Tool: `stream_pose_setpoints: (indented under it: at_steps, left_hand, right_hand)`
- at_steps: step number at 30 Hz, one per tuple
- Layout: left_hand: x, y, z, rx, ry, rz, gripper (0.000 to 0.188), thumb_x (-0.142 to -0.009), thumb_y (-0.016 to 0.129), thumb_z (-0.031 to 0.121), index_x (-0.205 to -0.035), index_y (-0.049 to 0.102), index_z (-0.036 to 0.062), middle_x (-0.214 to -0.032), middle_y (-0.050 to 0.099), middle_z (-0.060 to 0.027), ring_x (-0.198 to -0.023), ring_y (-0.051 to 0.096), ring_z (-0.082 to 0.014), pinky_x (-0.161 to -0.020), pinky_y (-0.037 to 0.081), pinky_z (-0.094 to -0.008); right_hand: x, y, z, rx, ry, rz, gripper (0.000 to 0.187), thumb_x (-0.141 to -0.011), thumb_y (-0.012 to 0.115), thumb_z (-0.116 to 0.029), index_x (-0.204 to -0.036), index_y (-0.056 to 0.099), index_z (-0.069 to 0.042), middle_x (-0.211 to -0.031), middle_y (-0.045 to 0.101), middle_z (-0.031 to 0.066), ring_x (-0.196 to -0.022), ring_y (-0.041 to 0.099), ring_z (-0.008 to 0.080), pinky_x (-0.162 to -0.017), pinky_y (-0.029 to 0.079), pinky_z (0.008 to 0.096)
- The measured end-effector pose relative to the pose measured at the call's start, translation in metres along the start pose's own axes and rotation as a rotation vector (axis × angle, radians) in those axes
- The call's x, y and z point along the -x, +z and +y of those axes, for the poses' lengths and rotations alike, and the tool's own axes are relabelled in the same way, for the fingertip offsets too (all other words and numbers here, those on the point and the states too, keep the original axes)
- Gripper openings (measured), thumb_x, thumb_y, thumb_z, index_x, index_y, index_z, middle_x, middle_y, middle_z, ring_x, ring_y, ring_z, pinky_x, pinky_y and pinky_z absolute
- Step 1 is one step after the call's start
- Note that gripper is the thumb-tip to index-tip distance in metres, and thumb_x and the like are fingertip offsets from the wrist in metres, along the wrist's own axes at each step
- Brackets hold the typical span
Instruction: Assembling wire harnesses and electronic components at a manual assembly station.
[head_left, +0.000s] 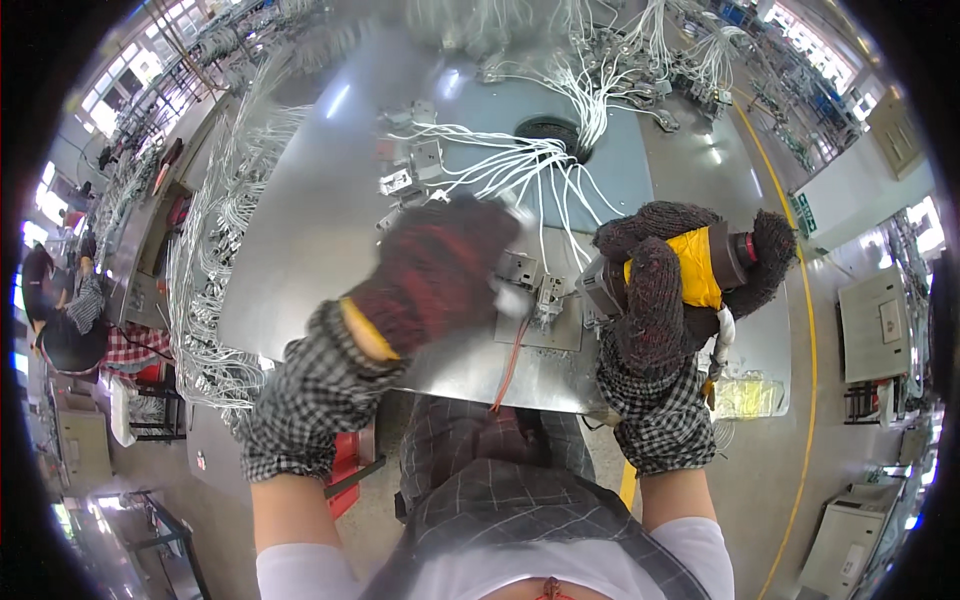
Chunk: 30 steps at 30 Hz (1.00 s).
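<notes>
My right hand (655,300), in a dark knitted glove, is wrapped round a power tool (698,268) with a yellow band, a dark body and a red ring at one end. The tool's grey end points left over the worktable. My left hand (440,265), in a dark and red glove, is smeared by motion above the table. Its fingers cannot be made out, nor whether they hold anything. Small metal connector pieces (548,296) lie on a plate (552,334) between my hands. White cables (500,160) with metal ends fan out beyond my left hand.
The metal worktable (290,260) has a dark round hole (548,128) that the cables run through. Red wires (512,365) hang over its near edge. A clear yellowish box (750,396) sits at the right corner. Bundles of white cables (215,270) hang at the left, where another person (75,310) sits.
</notes>
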<state>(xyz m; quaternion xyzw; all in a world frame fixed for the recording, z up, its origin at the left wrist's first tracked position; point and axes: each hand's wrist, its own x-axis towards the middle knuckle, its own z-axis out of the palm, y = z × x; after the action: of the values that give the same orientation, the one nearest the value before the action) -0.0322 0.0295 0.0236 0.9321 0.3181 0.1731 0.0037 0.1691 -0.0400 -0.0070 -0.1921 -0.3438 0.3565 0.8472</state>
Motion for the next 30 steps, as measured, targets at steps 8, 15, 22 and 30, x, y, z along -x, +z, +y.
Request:
stream_pose_setpoints:
  at_steps: [8,15,22,30]
  left_hand:
    - [-0.021,0.029,0.007,-0.095,0.027,-0.347,0.031,-0.070,0.074,0.017,-0.099,0.067,0.0090,-0.097,0.068,-0.0113,-0.094,0.067,-0.0316,-0.080,0.053,-0.0436]
    - [0.003,0.016,-0.013,1.354,-0.387,-0.017,0.044,-0.081,0.076,0.012,-0.118,0.058,-0.0003,-0.089,0.063,-0.0028,-0.083,0.060,-0.0105,-0.075,0.053,-0.0282]
    - [0.024,0.026,0.016,0.605,-0.062,-0.022,0.068,-0.075,0.083,0.028,-0.134,0.055,0.0098,-0.100,0.065,-0.0116,-0.094,0.066,-0.0237,-0.081,0.052,-0.0365]
    - [0.010,0.041,0.029,0.805,-0.116,0.161,0.061,-0.071,0.085,0.035,-0.122,0.065,0.0078,-0.088,0.064,-0.0091,-0.077,0.065,-0.0216,-0.070,0.053,-0.0350]
  right_hand:
    - [0.002,0.011,0.001,0.388,-0.236,-0.146,0.084,-0.083,0.070,0.006,-0.146,0.020,-0.018,-0.114,0.057,0.0150,-0.094,0.065,0.0245,-0.082,0.060,0.0447]
    - [-0.002,0.001,0.001,0.405,-0.275,-0.184,0.068,-0.089,0.068,-0.004,-0.144,0.029,-0.011,-0.118,0.058,0.0138,-0.102,0.064,0.0263,-0.086,0.060,0.0443]
    - [-0.006,0.014,-0.002,0.287,-0.231,-0.045,0.078,-0.086,0.074,-0.007,-0.146,0.026,-0.022,-0.098,0.064,0.0149,-0.078,0.067,0.0226,-0.068,0.060,0.0393]
    - [-0.028,0.021,-0.035,0.360,-0.425,-0.076,0.070,-0.088,0.063,-0.006,-0.146,0.026,-0.017,-0.094,0.065,0.0170,-0.071,0.066,0.0232,-0.064,0.058,0.0424]
